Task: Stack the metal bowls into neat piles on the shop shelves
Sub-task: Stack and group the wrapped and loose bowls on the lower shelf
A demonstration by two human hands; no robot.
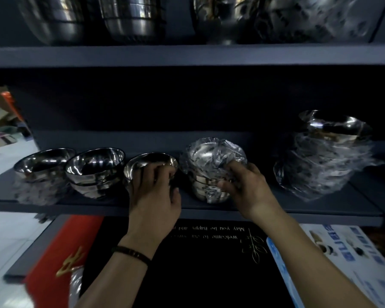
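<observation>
1. Two forearms are seen reaching up over a black doormat (209, 267) with pale lettering; a red item (60, 245) lies at its left and a printed box (347, 252) at its right; a dark bracelet (133, 254) is worn on the left wrist.
2. The left hand (153, 196) is closed on an unwrapped bowl (151, 162) at the front of the middle shelf (309, 203); the fingers are hooked over the near rim; where the thumb lies cannot be told.
3. The right hand (247, 187) is closed on a wrapped pile (209, 165) of bowls just beside that bowl; the forefinger is laid over the crinkled film on top, and the thumb is pressed against the side wall lower down.
4. The bowls are judged light, stiff and slick; polished steel is likely to slide under fingers, and loose film to slip over the metal; a single bowl is best taken by its rim, and a pile clasped low on its sides so that nothing shifts.
5. Further left, two open piles are set: a nested pile (96, 170) near the held bowl, and a leftmost pile (42, 163) resting on crumpled plastic; well to the right a taller wrapped stack (327, 156) is seen.
6. Farthest off, larger bowls (129, 21) are ranged on the upper shelf (187, 56); detail is lost to blur.
</observation>
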